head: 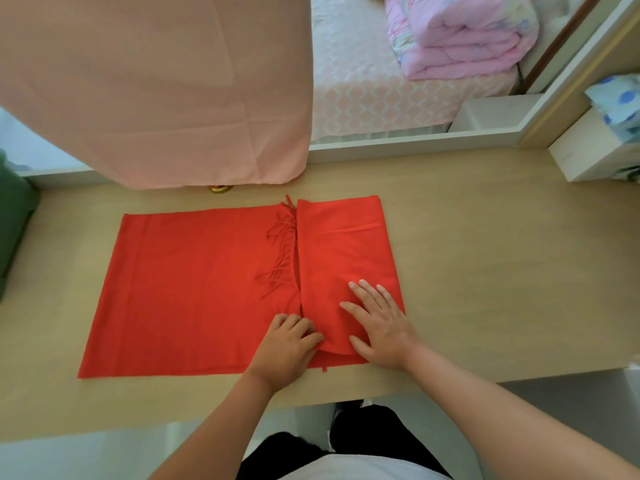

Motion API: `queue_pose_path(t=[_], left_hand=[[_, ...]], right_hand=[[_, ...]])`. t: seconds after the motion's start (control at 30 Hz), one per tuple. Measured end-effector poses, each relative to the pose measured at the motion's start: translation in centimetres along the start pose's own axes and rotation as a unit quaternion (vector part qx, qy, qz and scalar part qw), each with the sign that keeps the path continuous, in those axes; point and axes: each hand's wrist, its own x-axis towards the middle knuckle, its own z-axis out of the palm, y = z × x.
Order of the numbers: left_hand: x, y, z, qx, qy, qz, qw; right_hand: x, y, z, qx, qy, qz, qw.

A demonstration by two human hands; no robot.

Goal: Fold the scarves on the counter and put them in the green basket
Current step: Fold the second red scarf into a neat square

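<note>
1. We are looking down past a white shirt [332, 469] and two bare forearms reaching over the tabletop [485, 271].
2. The left hand [289, 344] is resting on the red scarf [194, 289] with its fingers curled, right at the near edge of the folded flap [339, 244]; we are not able to tell whether it is pinching that edge.
3. The right hand [379, 327] is lying flat on the flap, fingers straight and spread, pressing the cloth and gripping nothing.
4. The scarf is lying spread in the middle of the tabletop, its right end folded over leftward, with the fringe [280, 251] trailing along the flap's left edge.
5. A dark green thing [14, 220] is sitting at the tabletop's left edge, well apart from the scarf; we are seeing too little to call it the basket.
6. A pink cloth [156, 91] is hanging over the tabletop's far side, and a folded quilt [460, 32] is lying on the bed [363, 91] beyond.
</note>
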Motion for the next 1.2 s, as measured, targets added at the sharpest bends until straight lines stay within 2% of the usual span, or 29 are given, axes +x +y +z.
queue_pose_path(t=[0.23, 0.47, 0.57, 0.67, 0.77, 0.87, 0.97, 1.07, 1.2], left_hand=[[1.3, 0.6, -1.9, -0.001, 0.044, -0.026, 0.999], [-0.3, 0.4, -3.3, 0.015, 0.038, 0.027, 0.999], [-1.3, 0.3, -2.5, 0.018, -0.011, 0.054, 0.998], [-1.9, 0.9, -2.1, -0.011, -0.074, 0.033, 0.997], [-1.3, 1.1, -2.0, -0.053, -0.061, -0.001, 0.997], [1.3, 0.4, -1.8, -0.077, -0.020, -0.060, 0.995], [3.8, -0.6, -1.1, -0.034, -0.050, -0.112, 0.992], [4.9, -1.4, -0.9, 0.014, -0.061, -0.096, 0.993], [7.1, -2.9, -1.2, 0.018, 0.012, -0.076, 0.997]], right_hand=[[-0.9, -3.1, -0.2, -0.004, -0.003, 0.006, 1.000], [-4.1, -2.3, -0.5, -0.066, 0.100, 0.064, 0.991], [-5.5, -1.8, -1.1, -0.070, 0.064, 0.066, 0.993], [-6.4, -1.7, -1.3, -0.050, -0.021, 0.059, 0.997], [-6.9, -1.5, -2.0, 0.003, -0.080, 0.068, 0.995], [-5.7, -1.2, -2.9, 0.048, -0.050, 0.091, 0.993], [-2.7, -0.5, -3.3, 0.042, 0.010, 0.085, 0.995], [1.5, 0.5, -3.7, 0.036, 0.056, 0.067, 0.996], [7.2, 2.1, -4.9, 0.045, 0.070, 0.104, 0.991]])
